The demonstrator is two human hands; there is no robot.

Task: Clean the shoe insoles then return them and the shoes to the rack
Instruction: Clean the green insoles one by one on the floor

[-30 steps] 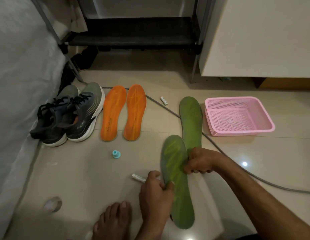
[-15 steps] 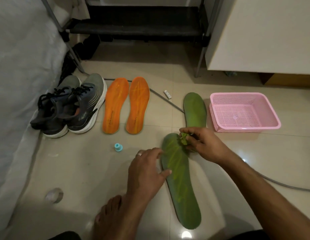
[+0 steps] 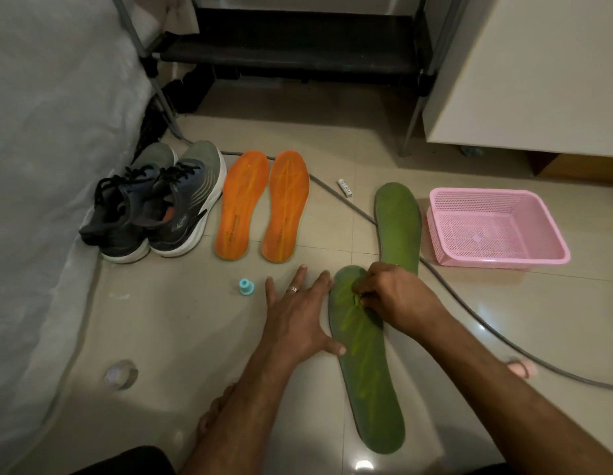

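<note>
My left hand (image 3: 295, 320) lies flat on the tiled floor (image 3: 181, 323), fingers spread and straight, its thumb tip touching the left edge of the near green insole (image 3: 367, 382). My right hand (image 3: 397, 299) sits on the toe end of that same insole, fingers curled and pinching a small greenish wad (image 3: 357, 299) against its surface; what the wad is made of I cannot tell. The near insole runs lengthwise from between my hands toward me, heel nearest the camera. The second green insole (image 3: 397, 224) lies on the floor just beyond my right hand, its heel end hidden behind the knuckles, a grey cable (image 3: 466, 303) passing under it. Farther left, two orange insoles (image 3: 264, 205) lie side by side, well apart from both hands, and beside them stands a pair of grey shoes (image 3: 154, 207) against the bed cover. The black rack (image 3: 298, 53) stands at the back. A pink basket (image 3: 497, 228) sits to the right of the far green insole, and a small teal cap (image 3: 246, 287) stands near my left fingertips.
</note>
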